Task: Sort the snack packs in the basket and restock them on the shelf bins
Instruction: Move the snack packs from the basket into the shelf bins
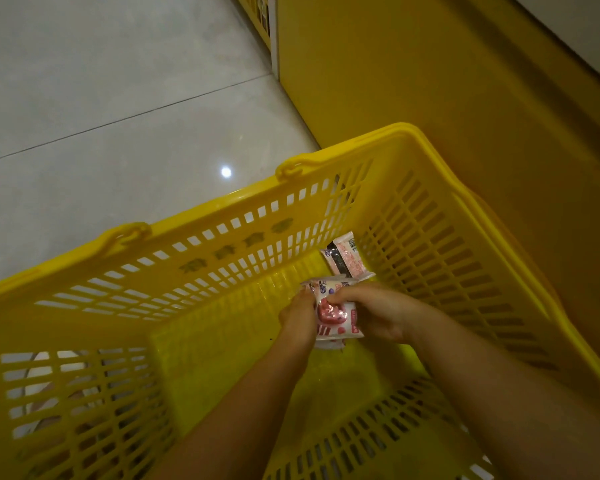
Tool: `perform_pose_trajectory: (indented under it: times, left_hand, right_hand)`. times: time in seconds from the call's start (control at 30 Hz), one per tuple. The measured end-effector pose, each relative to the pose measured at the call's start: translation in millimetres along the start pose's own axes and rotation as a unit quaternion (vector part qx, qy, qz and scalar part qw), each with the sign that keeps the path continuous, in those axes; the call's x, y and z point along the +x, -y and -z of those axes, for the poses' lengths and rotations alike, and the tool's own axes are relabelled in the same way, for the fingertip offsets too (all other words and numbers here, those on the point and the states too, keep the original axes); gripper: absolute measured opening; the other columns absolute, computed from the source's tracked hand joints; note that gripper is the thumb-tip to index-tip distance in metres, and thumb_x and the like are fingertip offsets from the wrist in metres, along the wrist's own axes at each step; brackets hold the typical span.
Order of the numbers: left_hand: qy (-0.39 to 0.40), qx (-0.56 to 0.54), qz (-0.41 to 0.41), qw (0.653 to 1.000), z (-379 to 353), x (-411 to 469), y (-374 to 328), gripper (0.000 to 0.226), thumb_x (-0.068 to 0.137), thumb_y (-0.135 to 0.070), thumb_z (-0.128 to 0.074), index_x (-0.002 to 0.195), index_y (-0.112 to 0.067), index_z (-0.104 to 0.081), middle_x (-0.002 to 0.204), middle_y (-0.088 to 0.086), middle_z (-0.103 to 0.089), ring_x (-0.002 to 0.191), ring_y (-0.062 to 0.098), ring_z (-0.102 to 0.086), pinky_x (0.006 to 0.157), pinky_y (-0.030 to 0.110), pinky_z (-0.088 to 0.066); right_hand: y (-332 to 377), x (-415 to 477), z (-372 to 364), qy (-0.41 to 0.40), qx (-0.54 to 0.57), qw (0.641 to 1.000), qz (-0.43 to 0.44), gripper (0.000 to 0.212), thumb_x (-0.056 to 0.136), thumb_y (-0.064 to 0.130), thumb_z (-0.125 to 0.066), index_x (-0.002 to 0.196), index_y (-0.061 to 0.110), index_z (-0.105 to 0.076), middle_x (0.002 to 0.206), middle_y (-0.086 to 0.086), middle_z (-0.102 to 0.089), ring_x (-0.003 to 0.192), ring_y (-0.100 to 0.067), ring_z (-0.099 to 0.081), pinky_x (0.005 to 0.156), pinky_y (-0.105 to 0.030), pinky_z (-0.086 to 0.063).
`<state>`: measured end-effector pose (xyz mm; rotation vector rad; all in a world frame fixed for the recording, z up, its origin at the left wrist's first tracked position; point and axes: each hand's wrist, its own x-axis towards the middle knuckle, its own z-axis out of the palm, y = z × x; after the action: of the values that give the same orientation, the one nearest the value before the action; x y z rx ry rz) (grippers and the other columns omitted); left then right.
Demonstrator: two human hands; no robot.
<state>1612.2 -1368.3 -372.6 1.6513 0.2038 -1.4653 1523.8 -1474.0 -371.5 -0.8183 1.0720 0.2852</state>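
My left hand (297, 318) and right hand (378, 311) have fingers (343, 296) curled round the snack packs (338, 318); they look light, crinkly and slippery, so I'd pinch the flat faces.

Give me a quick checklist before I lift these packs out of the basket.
1. Left hand has a grip on the held packs: ok, fingers curl round their left edge.
2. Right hand has a grip on them: ok, thumb on top.
3. Held packs are all one kind: cannot tell, only the top one shows.
4. Basket emptied: not ok, a loose pack lies in the far corner.
5. Way up out of the basket is free: ok, nothing above the hands.
6. Target shelf bin in sight: not ok, only a yellow panel shows.
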Motion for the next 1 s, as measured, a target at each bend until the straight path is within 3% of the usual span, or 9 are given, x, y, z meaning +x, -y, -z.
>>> perform_pose_trajectory:
  times: [0.1, 0.2, 0.3, 0.47, 0.57, 0.7, 0.77, 0.87, 1.0]
  left_hand:
    - [0.015, -0.026, -0.020, 0.999, 0.6, 0.0, 0.0, 0.049, 0.103, -0.037, -0.025, 0.109, -0.011, -0.065, 0.095, 0.019, -0.072, 0.080, 0.031, -0.070, 0.059, 0.037, -0.056]
    - [0.030, -0.056, -0.027, 0.998, 3.9, 3.4, -1.6, 0.050, 0.103, -0.040, -0.026, 0.100, -0.012, -0.068, 0.084, 0.013, -0.074, 0.068, 0.026, -0.071, 0.052, 0.033, -0.056]
    - [0.062, -0.088, -0.008, 0.994, 1.9, 7.1, -0.4, 0.050, 0.103, -0.037, -0.024, 0.098, -0.012, -0.067, 0.088, 0.016, -0.074, 0.075, 0.030, -0.070, 0.064, 0.041, -0.056]
    - [0.070, -0.138, -0.002, 0.988, 1.3, 10.2, -3.3, 0.048, 0.104, -0.034, -0.024, 0.112, -0.008, -0.064, 0.107, 0.022, -0.070, 0.092, 0.033, -0.068, 0.084, 0.047, -0.053]
    - [0.089, -0.026, 0.000, 0.996, 10.6, 15.9, -5.7, 0.043, 0.103, -0.033, -0.025, 0.109, -0.013, -0.063, 0.110, 0.019, -0.069, 0.104, 0.033, -0.065, 0.099, 0.052, -0.046]
    - [-0.026, 0.164, -0.089, 0.982, 25.0, 29.9, -18.9, 0.032, 0.100, -0.023, -0.042, 0.129, -0.017, -0.053, 0.131, 0.011, -0.057, 0.111, 0.024, -0.055, 0.101, 0.040, -0.041]
    - [-0.074, 0.284, -0.206, 0.934, 29.7, 31.3, -27.0, 0.036, 0.098, -0.016, -0.046, 0.134, -0.019, -0.050, 0.132, 0.006, -0.055, 0.112, 0.020, -0.054, 0.091, 0.030, -0.042]
    - [-0.022, 0.473, -0.380, 0.794, 19.0, 30.5, -42.0, 0.044, 0.093, -0.006, -0.049, 0.134, -0.020, -0.051, 0.136, 0.003, -0.052, 0.123, 0.021, -0.048, 0.096, 0.031, -0.040]
    - [0.060, 0.666, -0.460, 0.584, -11.0, 42.3, -64.4, 0.055, 0.091, 0.002, -0.045, 0.142, -0.019, -0.041, 0.151, 0.001, -0.035, 0.141, 0.022, -0.027, 0.108, 0.033, -0.033]
  right_hand:
    - [0.4, 1.5, -8.7, -0.022, -0.015, 1.000, 0.000, 0.031, 0.077, 0.008, -0.072, 0.106, 0.001, -0.065, 0.103, -0.021, -0.071, 0.095, -0.032, -0.068, 0.098, -0.049, -0.049]
    - [3.4, 2.2, -8.3, -0.014, -0.004, 1.000, 0.001, 0.038, 0.078, 0.008, -0.072, 0.113, 0.000, -0.061, 0.103, -0.022, -0.071, 0.098, -0.034, -0.068, 0.089, -0.047, -0.054]
    - [5.0, 0.5, -4.9, -0.007, -0.054, 0.999, -0.004, 0.044, 0.078, 0.017, -0.074, 0.116, 0.000, -0.059, 0.103, -0.021, -0.071, 0.101, -0.038, -0.067, 0.077, -0.045, -0.054]
    - [6.1, 1.6, -5.0, -0.032, -0.126, 0.991, 0.038, 0.046, 0.073, 0.026, -0.078, 0.113, 0.010, -0.062, 0.099, -0.013, -0.074, 0.095, -0.030, -0.070, 0.094, -0.048, -0.052]
    - [10.0, -3.7, 3.7, -0.035, -0.206, 0.977, 0.045, 0.038, 0.076, 0.028, -0.077, 0.108, 0.011, -0.064, 0.092, -0.009, -0.075, 0.088, -0.024, -0.073, 0.086, -0.040, -0.057]
    - [18.1, -21.1, 16.4, -0.037, -0.404, 0.914, 0.018, 0.045, 0.073, 0.035, -0.077, 0.110, 0.015, -0.061, 0.097, -0.006, -0.072, 0.085, -0.021, -0.072, 0.076, -0.032, -0.058]
    - [14.2, -27.0, 15.7, -0.065, -0.563, 0.824, 0.033, 0.054, 0.071, 0.042, -0.076, 0.117, 0.019, -0.061, 0.110, -0.006, -0.061, 0.097, -0.023, -0.064, 0.078, -0.031, -0.054]
    - [3.5, -31.6, 5.7, -0.090, -0.719, 0.681, 0.104, 0.064, 0.073, 0.053, -0.069, 0.131, 0.032, -0.052, 0.133, -0.013, -0.038, 0.123, -0.033, -0.042, 0.095, -0.038, -0.042]
    - [5.5, -33.3, 2.5, -0.066, -0.791, 0.596, 0.120, 0.068, 0.080, 0.055, -0.062, 0.141, 0.036, -0.040, 0.144, -0.013, -0.028, 0.128, -0.034, -0.036, 0.101, -0.043, -0.037]
